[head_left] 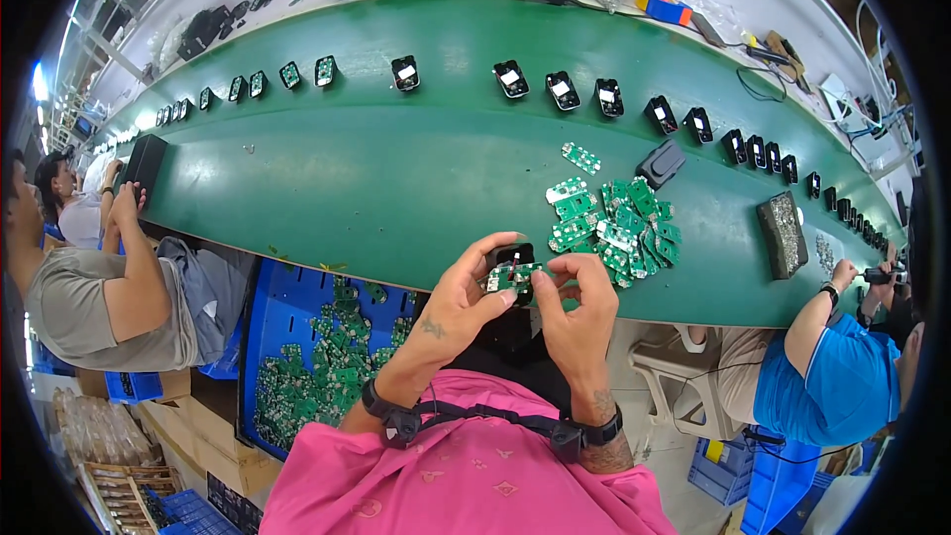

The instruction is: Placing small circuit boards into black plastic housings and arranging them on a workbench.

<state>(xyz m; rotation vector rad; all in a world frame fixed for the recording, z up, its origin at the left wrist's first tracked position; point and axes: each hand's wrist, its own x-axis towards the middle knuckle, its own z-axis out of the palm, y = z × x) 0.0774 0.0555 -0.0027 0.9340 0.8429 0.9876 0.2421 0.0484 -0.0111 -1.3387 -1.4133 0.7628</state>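
Observation:
Just over the table's near edge, my left hand (pixel 458 299) is closed round a small black plastic housing (pixel 514 255). A green circuit board (pixel 505 278) with white parts lies at the housing's open face, under my left thumb. My right hand (pixel 579 309) pinches the board's right end between thumb and fingers. Whether the board is seated inside the housing cannot be made out. Ahead and to the right of my hands lies a loose pile of green circuit boards (pixel 626 228), with one board (pixel 581 158) apart beyond it.
A row of black housings (pixel 562 90) runs along the green table (pixel 396 173). A dark block (pixel 661 163) lies behind the pile; a box of small parts (pixel 783 235) stands right. A blue bin (pixel 287 302) of boards sits below left. People work at both sides.

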